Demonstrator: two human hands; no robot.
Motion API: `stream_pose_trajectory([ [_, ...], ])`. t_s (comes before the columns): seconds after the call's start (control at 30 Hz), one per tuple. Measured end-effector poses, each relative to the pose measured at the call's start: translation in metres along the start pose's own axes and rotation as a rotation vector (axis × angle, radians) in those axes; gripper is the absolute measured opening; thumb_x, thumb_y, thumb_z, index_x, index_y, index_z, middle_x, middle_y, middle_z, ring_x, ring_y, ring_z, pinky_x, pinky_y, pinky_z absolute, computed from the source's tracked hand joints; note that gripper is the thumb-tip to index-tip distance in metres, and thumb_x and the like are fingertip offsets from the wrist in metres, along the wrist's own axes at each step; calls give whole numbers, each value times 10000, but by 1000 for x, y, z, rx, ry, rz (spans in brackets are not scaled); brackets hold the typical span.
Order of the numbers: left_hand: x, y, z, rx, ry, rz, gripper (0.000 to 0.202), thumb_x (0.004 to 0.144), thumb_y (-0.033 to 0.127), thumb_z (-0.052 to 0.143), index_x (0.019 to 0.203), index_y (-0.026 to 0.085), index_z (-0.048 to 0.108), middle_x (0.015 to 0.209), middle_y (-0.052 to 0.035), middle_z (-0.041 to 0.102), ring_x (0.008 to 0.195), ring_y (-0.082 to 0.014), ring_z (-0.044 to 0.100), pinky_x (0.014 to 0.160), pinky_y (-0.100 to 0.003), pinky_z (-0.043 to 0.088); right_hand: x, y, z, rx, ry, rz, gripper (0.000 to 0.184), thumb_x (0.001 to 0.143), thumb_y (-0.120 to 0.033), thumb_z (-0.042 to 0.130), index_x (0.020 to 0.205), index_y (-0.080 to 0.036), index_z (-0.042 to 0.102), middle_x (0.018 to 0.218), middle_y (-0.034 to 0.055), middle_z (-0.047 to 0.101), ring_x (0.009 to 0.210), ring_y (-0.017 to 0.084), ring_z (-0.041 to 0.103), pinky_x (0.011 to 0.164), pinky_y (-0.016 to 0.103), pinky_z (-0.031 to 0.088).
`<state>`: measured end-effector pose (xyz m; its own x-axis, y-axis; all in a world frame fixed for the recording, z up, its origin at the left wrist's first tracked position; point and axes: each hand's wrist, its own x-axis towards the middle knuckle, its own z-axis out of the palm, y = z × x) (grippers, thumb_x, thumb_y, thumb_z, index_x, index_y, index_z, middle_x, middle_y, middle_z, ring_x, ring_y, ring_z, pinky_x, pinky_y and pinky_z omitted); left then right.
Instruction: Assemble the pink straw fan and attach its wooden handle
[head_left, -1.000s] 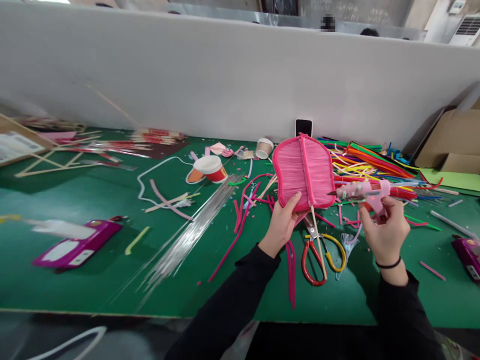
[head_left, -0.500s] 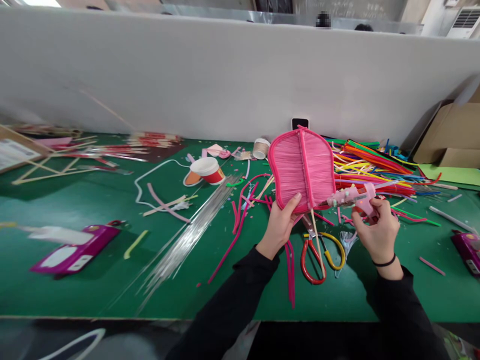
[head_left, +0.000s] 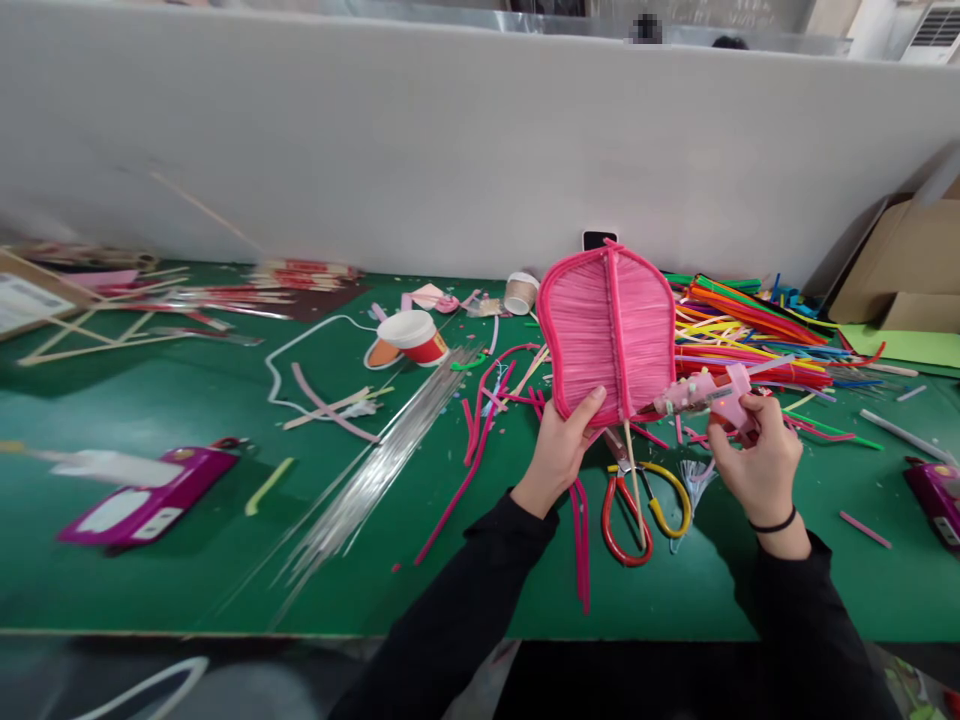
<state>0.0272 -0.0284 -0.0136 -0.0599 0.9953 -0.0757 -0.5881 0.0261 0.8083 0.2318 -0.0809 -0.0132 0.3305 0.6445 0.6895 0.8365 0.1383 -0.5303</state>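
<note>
A pink fan [head_left: 577, 330] with a darker pink edge and a thin wooden stick handle is held up over the table. My left hand [head_left: 556, 458] grips it at its lower left edge, thumb on the near face. My right hand [head_left: 759, 455] is closed around a small pink glue gun [head_left: 720, 395] dotted with bits. The glue gun's nozzle points left, at the fan's lower right edge; whether it touches is hard to tell. Under the fan's stick lie scissors [head_left: 626, 520] with one red and one yellow handle. Pink pipe cleaners [head_left: 480, 490] are strewn beside them.
Coloured pipe cleaners [head_left: 757, 335] are heaped at the back right. A bundle of thin silvery wires [head_left: 390, 460], a tilted paper cup [head_left: 424, 340] and a purple box [head_left: 161, 495] lie leftward. Cardboard [head_left: 900, 260] leans at the right, and a pale partition [head_left: 375, 140] runs behind.
The fan has turned slightly and its top has shifted a little right. Both hands keep their grips, and the glue gun stays by the fan's lower right edge.
</note>
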Motion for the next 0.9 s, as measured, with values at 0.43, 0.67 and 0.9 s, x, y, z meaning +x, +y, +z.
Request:
stream_pose_trajectory([
  [0.43,0,-1,-1,14,12,13,604,604,301,902,1158,219,680,889,-21,783,859,-212,745,816,-308,597,0,8,-6,-7,4,-76,224,764,-291,653,957,-221,564,695,-17,639,506,139,549,523,267,458],
  [0.67,1,-2,-2,20,10,21,525,614,286,894,1096,204,702,895,-33,781,863,-218,744,817,-317,602,2,7,-6,6,11,-73,203,759,-288,655,928,-225,562,643,-37,603,488,132,533,507,259,447],
  [0.9,1,-2,-2,24,4,29,427,627,288,886,1008,194,718,910,-37,779,918,-226,737,844,-319,596,0,11,-6,2,-1,-69,224,748,-278,660,946,-222,572,688,-22,638,500,135,544,515,263,456],
])
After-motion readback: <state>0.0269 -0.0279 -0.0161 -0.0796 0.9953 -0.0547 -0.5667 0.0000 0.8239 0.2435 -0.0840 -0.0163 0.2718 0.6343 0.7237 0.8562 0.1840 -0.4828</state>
